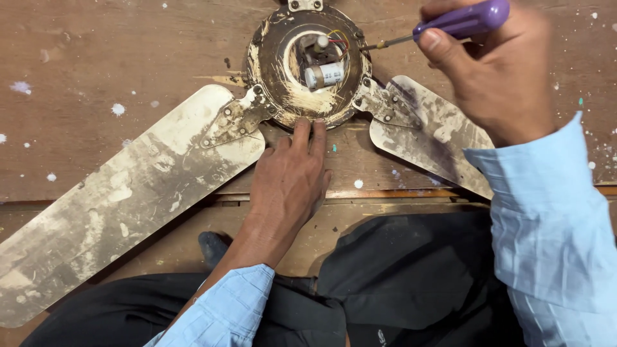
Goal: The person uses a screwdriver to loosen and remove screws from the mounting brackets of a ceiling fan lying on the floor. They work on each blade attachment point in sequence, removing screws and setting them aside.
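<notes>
White labelled capacitor (324, 74) inside fan hub (270, 58)

Passage beside the motor hub (308, 64) was blocked by two blades (122, 193) (430, 132); bare wooden board (96, 58) was left open beyond.

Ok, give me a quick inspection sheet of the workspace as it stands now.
Surface: worn brown wooden board, flecked with pale paint spots.
Job's things: dirty ceiling fan hub, open, small white cylinder inside; left blade, right blade; purple-handled screwdriver, tip at hub rim.
Clutter: nothing seen.
Grippers: left hand flat, fingertips on hub edge; right hand grips screwdriver.
Cables: coloured wires inside hub.
Surroundings: person's dark trousers, light blue sleeves.
</notes>
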